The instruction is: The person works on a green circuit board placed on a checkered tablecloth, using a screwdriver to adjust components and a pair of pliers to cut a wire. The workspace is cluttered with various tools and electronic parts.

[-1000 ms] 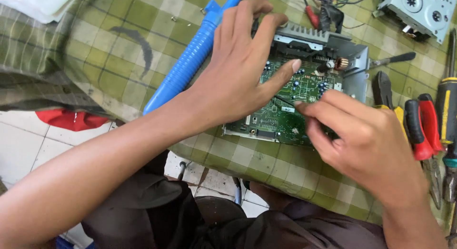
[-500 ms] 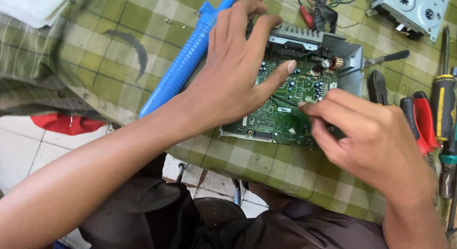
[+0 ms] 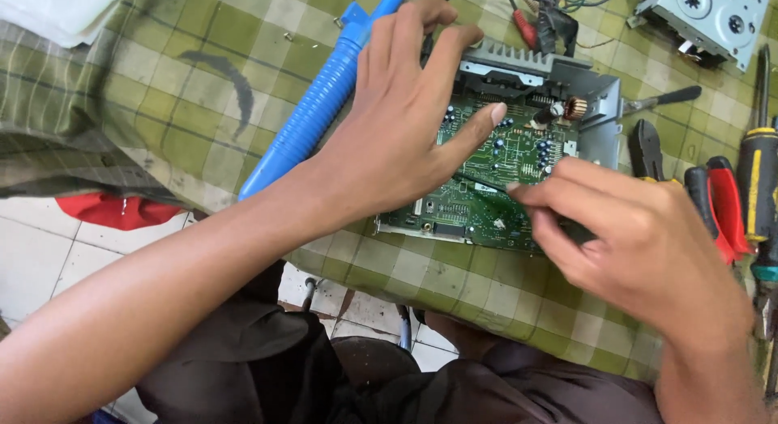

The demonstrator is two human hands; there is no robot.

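The left hand point(image 3: 397, 140) lies spread, fingers splayed, on the green circuit board point(image 3: 486, 189) on the desk; the right hand point(image 3: 624, 246) pinches something thin. Best keep that board pressed still, touch light.

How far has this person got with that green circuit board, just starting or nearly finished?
Partly through, it seems. Done: the metal casing is open and the green circuit board lies bare. In hand: the left hand rests on the board, while the right hand pinches something too small to make out at its near edge. Left: the board sits uncovered, with pliers and screwdrivers lying beside it.
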